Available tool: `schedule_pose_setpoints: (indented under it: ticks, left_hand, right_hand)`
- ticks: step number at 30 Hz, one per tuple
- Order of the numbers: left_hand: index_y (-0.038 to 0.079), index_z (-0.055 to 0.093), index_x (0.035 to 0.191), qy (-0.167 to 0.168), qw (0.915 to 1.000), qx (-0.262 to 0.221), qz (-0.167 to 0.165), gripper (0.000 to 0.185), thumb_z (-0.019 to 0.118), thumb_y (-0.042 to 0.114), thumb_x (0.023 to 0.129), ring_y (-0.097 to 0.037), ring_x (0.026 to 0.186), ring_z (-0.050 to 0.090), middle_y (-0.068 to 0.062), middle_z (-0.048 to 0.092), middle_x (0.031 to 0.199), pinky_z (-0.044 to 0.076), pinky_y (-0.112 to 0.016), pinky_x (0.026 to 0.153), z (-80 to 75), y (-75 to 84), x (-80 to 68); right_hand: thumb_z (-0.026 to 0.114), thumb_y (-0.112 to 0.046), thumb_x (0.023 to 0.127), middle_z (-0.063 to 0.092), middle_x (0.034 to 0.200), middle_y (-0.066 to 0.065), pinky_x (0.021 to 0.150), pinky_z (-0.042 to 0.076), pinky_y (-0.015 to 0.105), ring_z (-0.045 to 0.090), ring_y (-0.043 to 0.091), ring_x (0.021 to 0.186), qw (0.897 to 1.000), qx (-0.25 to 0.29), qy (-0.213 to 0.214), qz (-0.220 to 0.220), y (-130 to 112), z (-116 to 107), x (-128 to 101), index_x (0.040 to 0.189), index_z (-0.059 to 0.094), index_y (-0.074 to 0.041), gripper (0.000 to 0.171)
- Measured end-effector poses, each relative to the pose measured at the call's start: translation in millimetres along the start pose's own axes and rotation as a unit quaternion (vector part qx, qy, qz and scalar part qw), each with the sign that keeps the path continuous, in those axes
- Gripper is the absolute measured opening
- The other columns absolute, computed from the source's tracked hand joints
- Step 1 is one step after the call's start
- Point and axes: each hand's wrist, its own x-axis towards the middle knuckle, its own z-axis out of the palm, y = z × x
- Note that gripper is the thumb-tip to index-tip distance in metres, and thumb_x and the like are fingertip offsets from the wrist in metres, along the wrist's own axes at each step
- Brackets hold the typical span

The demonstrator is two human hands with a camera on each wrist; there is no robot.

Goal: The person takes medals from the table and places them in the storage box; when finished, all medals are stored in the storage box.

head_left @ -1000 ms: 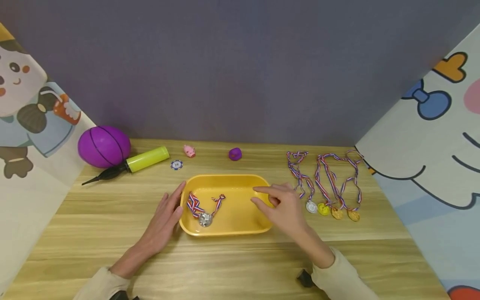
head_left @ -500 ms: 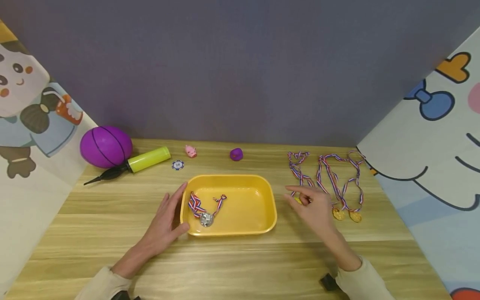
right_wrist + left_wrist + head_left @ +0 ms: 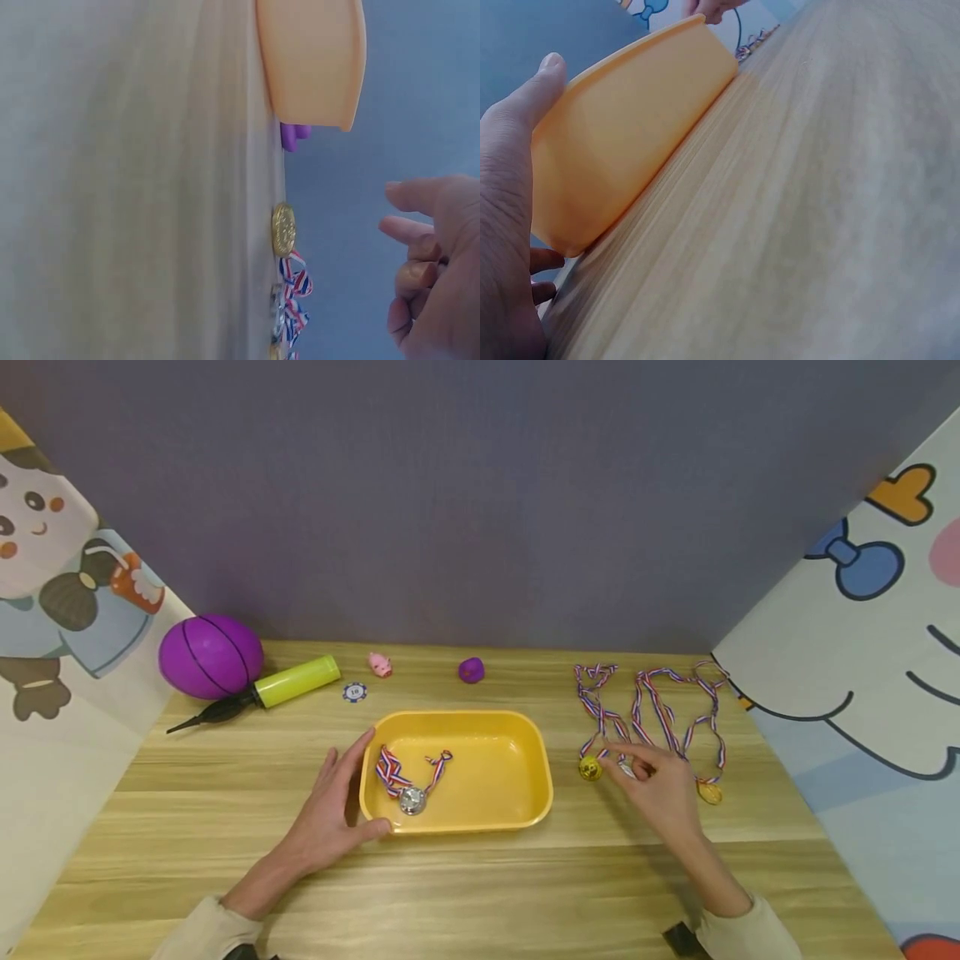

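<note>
Left hand: my relaxed fingers rest against the yellow tray (its left end).
Right hand: right of the tray, fingers loosely curled over the medals, whether pinching I cannot tell.

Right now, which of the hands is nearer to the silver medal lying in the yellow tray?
Left. The left hand rests against the yellow tray beside the silver medal; the right hand is beyond the tray's far side, over the table medals.

Left hand rests against the near end wall of the yellow tray, thumb up along its rim, tray sitting on the wooden table.
</note>
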Motion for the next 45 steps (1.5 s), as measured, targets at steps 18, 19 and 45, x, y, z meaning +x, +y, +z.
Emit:
schedule_pose_setpoints:
  ticks: [18, 19, 45]
  left_hand:
    - [0.014, 0.014, 0.179, 0.001, 0.9999, -0.011, -0.012, 0.117, 0.06, 0.084, 0.098, -0.051, 0.156, 0.044, -0.024, 0.043, 0.173, 0.0, -0.064, 0.138, -0.5, -0.7, -0.6]
    - [0.015, 0.014, 0.179, 0.002, 0.9998, -0.014, -0.012, 0.116, 0.06, 0.083, 0.098, -0.05, 0.155, 0.045, -0.024, 0.044, 0.172, 0.0, -0.064, 0.138, -0.5, -1.0, -0.8]
    - [0.012, 0.015, 0.179, 0.002, 1.0, -0.009, -0.001, 0.113, 0.055, 0.083, 0.101, -0.052, 0.156, 0.043, -0.026, 0.043, 0.172, -0.001, -0.055, 0.14, 1.2, -4.4, -0.3]
  right_hand:
    - [0.103, -0.023, 0.076, 0.045, 0.057, -0.011, 0.045, 0.03, 0.025, 0.032, 0.0, 0.052, 0.997, -0.075, -0.031, 0.019, 20, 4, -9, 0.101, 0.089, -0.007, 0.032]
    - [0.103, -0.024, 0.076, 0.046, 0.057, -0.011, 0.045, 0.031, 0.025, 0.034, 0.0, 0.052, 0.996, -0.081, -0.034, 0.02, 20, 4, -10, 0.101, 0.089, -0.007, 0.033]
    - [0.096, -0.032, 0.088, 0.056, 0.06, -0.005, 0.044, 0.034, 0.027, 0.045, 0.012, 0.053, 0.982, -0.152, -0.103, 0.047, 20, 25, -5, 0.115, 0.086, -0.004, 0.04]
